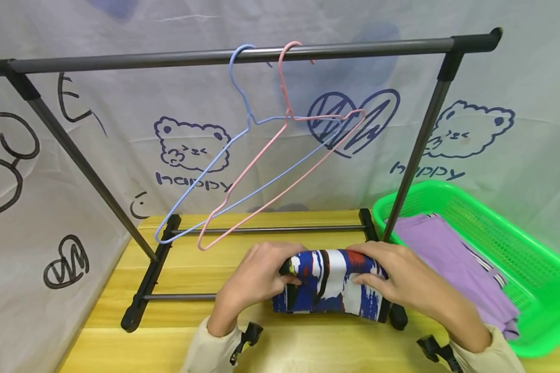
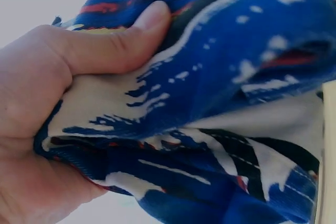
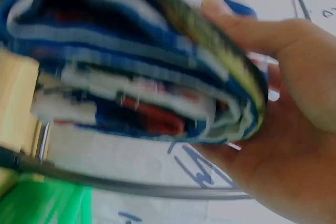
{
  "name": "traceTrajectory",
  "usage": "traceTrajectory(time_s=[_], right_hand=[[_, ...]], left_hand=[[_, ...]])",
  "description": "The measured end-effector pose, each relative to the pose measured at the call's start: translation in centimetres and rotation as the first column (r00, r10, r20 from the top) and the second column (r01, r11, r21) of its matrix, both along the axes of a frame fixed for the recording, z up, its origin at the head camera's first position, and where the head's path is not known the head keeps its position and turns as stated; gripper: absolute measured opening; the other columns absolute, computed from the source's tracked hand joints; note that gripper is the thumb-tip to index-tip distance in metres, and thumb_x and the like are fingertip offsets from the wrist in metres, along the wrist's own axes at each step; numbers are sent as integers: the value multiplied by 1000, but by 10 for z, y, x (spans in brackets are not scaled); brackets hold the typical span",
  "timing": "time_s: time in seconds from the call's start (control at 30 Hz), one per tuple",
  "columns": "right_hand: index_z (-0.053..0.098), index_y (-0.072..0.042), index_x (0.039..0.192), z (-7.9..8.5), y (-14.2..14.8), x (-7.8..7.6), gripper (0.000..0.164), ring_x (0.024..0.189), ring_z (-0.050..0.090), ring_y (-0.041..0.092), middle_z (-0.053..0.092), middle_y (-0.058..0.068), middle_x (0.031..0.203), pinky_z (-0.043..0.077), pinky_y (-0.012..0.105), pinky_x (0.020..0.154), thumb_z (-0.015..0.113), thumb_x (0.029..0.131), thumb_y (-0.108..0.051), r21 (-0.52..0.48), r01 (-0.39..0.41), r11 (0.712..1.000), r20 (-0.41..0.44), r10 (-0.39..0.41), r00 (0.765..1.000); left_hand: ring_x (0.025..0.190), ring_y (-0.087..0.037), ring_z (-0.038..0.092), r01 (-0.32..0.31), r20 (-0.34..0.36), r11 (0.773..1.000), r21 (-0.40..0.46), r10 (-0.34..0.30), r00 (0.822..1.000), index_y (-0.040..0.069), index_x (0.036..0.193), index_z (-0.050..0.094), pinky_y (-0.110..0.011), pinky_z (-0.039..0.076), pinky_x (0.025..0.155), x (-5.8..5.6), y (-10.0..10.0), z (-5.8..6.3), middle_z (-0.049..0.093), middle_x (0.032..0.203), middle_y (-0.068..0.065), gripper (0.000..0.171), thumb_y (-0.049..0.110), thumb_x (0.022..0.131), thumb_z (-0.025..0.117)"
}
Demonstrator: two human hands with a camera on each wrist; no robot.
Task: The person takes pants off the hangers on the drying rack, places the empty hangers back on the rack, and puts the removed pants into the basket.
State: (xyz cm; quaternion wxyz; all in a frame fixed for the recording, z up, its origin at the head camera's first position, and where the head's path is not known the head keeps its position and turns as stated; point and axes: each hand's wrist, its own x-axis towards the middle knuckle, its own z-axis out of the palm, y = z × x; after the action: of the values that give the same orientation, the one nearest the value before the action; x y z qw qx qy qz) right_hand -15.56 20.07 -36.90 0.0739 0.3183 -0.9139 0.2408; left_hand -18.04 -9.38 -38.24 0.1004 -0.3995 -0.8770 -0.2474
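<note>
A folded piece of cloth (image 1: 331,282), patterned in blue, white, red and black, is held up in front of the rack. My left hand (image 1: 261,274) grips its left end, thumb on the near face; in the left wrist view the thumb presses on the blue and white fabric (image 2: 210,66). At the other end my right hand (image 1: 396,272) holds it the same way. The right wrist view shows the stacked layers of the folded fabric (image 3: 142,93) edge-on, with the fingers behind. What kind of garment it is cannot be told.
A blue hanger (image 1: 207,168) and a pink hanger (image 1: 256,158) hang from the dark rack's bar (image 1: 168,59). At right stands a green basket (image 1: 541,269) with folded purple clothing (image 1: 448,259) inside. Beneath everything is a wooden table (image 1: 308,347); a printed cloth backdrop (image 1: 280,191) hangs behind.
</note>
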Motion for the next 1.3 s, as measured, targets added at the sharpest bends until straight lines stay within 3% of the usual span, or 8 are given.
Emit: traceTrajectory(time_s=[0.27,0.47,0.63,0.9,1.1,1.2,1.27,1.3], right_hand=[[63,-11,133,2,16,12,51,81,63,8,71,0,101,53,26,63,83,88,-27,88,-8,996,102,-1,995],[67,-12,124,9,39,23,46,69,54,-1,69,-7,90,47,22,54,86,82,-22,58,50,997,-37,-48,998],[69,-11,120,18,64,35,53,69,53,2,71,-3,91,45,22,53,90,73,-21,69,150,986,-200,-134,971],[62,-3,125,34,105,47,64,63,59,15,71,13,90,50,29,47,90,70,-20,134,289,948,-193,-261,946],[58,0,128,27,142,53,67,61,55,3,69,16,88,41,23,44,83,65,4,34,299,954,-244,-282,928],[59,7,122,19,161,55,65,73,52,-9,65,-12,103,41,16,52,75,61,18,-111,297,948,-279,-316,907],[61,11,117,15,170,53,57,81,45,-18,53,-32,108,38,10,58,68,61,20,-206,299,932,-321,-353,879],[62,12,114,15,172,53,53,82,42,-21,54,-31,105,36,8,59,66,61,19,-230,310,922,-341,-375,862]], left_hand=[[87,-10,68,33,-6,995,-98,-34,999,17,122,70,-28,55,72,-3,14,5,74,110,5,46,17,80,90],[91,-8,68,92,-43,989,-116,-98,994,19,124,68,-28,55,76,-10,36,17,72,111,6,45,20,84,87],[87,-8,66,119,-106,984,-134,-134,985,19,126,67,-25,53,71,-11,63,37,70,107,7,45,24,85,86],[88,-8,63,130,-138,967,-221,-163,977,23,133,64,-21,48,63,-15,110,64,67,109,8,44,31,92,79],[94,-11,61,148,-226,949,-278,-215,950,26,143,58,-20,48,66,-19,149,72,63,111,8,47,30,98,72],[99,-10,60,169,-248,942,-291,-245,937,27,145,56,-20,49,73,-22,169,75,63,117,8,49,24,98,70],[106,-10,60,173,-251,936,-306,-254,934,27,147,54,-19,50,78,-25,181,76,62,124,8,50,22,99,67],[110,-10,59,176,-252,935,-308,-259,932,27,147,54,-19,50,82,-27,186,77,62,128,7,51,22,99,67]])
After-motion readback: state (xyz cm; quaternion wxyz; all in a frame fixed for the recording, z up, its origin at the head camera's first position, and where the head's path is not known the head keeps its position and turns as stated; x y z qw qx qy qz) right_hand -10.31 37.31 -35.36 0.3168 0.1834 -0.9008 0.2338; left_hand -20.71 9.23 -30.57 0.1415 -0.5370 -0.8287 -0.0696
